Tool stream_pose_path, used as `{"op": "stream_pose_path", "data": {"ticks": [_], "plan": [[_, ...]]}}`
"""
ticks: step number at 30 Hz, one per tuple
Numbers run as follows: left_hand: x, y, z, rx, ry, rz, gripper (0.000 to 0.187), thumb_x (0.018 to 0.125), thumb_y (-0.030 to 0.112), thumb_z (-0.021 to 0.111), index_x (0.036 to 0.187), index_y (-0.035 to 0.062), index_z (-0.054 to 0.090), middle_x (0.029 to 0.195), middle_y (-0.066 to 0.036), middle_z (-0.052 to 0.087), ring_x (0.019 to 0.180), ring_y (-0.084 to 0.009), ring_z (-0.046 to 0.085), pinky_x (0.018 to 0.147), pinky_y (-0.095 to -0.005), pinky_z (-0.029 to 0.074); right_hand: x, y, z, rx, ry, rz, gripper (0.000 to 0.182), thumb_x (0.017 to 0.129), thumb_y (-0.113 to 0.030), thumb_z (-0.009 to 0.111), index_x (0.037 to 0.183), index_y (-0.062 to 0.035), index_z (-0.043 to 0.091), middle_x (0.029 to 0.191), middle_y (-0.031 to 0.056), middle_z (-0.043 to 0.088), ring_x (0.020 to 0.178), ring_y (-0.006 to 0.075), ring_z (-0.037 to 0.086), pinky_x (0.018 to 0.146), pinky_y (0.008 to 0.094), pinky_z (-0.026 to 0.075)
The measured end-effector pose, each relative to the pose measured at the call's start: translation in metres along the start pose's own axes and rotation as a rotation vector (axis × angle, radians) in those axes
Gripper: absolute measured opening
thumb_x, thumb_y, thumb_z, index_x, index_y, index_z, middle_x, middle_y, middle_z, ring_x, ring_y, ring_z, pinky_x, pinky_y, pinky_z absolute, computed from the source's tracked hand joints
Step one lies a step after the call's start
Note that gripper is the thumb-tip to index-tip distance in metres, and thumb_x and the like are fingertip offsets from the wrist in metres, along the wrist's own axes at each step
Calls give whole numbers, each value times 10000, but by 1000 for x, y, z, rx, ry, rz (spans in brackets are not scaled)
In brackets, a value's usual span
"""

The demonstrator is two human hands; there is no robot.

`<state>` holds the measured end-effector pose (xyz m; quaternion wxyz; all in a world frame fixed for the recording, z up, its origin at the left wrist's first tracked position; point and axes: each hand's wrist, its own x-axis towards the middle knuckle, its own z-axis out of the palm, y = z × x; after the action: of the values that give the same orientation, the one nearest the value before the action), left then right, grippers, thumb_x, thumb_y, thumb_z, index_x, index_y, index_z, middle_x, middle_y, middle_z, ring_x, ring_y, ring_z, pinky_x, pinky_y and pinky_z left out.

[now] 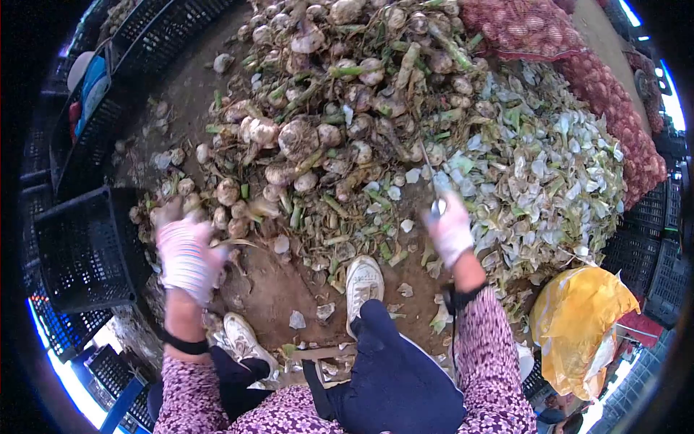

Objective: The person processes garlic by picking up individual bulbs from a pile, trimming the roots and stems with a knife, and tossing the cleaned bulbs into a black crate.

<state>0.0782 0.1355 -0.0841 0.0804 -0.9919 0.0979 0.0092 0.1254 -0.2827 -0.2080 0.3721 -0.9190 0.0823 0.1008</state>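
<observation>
My left hand, in a striped white glove, is over the near left edge of a heap of garlic bulbs with stalks and roots. Its fingertips are blurred, but the thumb stands apart and I see nothing held. Several loose bulbs lie just beyond it. My right hand, also gloved, is closed around a knife; the thin blade points away from me toward the heap. Cut stalks and dry leaves lie between my hands. To the right of the knife spreads a large pile of pale papery skins.
Red mesh sacks full of bulbs line the back right. Black plastic crates stand on the left, and more crates on the right. A yellow bag sits near my right arm. My white shoes are on the dirt floor.
</observation>
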Motion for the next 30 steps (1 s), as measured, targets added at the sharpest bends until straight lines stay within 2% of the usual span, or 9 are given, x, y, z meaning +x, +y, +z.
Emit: {"op": "stream_pose_path", "data": {"ticks": [4,7,11,14,16,19,22,26,30], "plan": [[-12,-29,14,-180,-268,-169,296,678,352,800,784,84,732,825,-135,666,823,-358,647,819,-443,529,112,58,31,-426,196,-411,328,767,-133,707,1079,-40,673,1178,199,650,1092,401,611,952,449,506],[1,18,18,-491,-156,-157,372,680,266,816,966,56,702,1014,-163,673,913,-373,649,833,-440,533,125,33,29,-647,-85,-103,331,766,-163,730,1065,-32,679,1164,202,650,1078,396,617,935,463,509],[21,93,40,-840,-158,-143,684,694,167,803,1311,28,544,1300,-216,573,1199,-369,567,1027,-414,466,88,26,18,-608,52,-130,308,777,-204,740,1016,-20,675,1065,190,657,996,380,631,871,469,517],[34,148,55,-1097,-222,-101,913,685,114,798,1479,14,359,1421,-243,483,1352,-358,460,1157,-396,364,10,-13,1,-194,224,-290,296,778,-185,739,979,-19,597,931,166,632,862,363,612,812,429,532],[31,177,34,-1539,-388,-185,931,715,97,782,1510,10,304,1440,-214,474,1349,-312,464,1143,-391,372,-46,-49,-5,419,-50,121,360,790,-164,783,1062,-18,598,913,65,673,850,209,653,805,333,531],[7,196,70,-1930,-648,-258,935,737,111,805,1520,18,302,1390,-105,527,1262,-179,514,1078,-327,426,-82,-63,4,643,-322,109,299,834,-140,763,1065,-25,611,940,35,682,855,102,632,793,281,525],[9,184,63,-1923,-729,-292,918,718,94,845,1492,28,355,1274,-59,611,1174,-159,578,1021,-315,473,-91,-54,-7,549,-431,340,321,830,-157,762,1094,-23,637,950,64,699,841,137,658,782,299,534],[-1,168,65,-1876,-807,-433,880,730,137,859,1465,27,388,1254,-63,622,1146,-151,590,1009,-311,481,-94,-53,-17,-155,-305,-364,151,833,-144,663,956,-57,650,810,138,639,737,316,666,677,400,544],[-1,164,76,-1835,-546,-162,748,774,183,834,1395,24,447,1238,-69,631,1133,-152,595,1004,-314,486,-89,-63,-5,-330,-475,-447,141,857,-215,632,871,-75,633,776,166,615,713,369,645,619,459,516]]}}
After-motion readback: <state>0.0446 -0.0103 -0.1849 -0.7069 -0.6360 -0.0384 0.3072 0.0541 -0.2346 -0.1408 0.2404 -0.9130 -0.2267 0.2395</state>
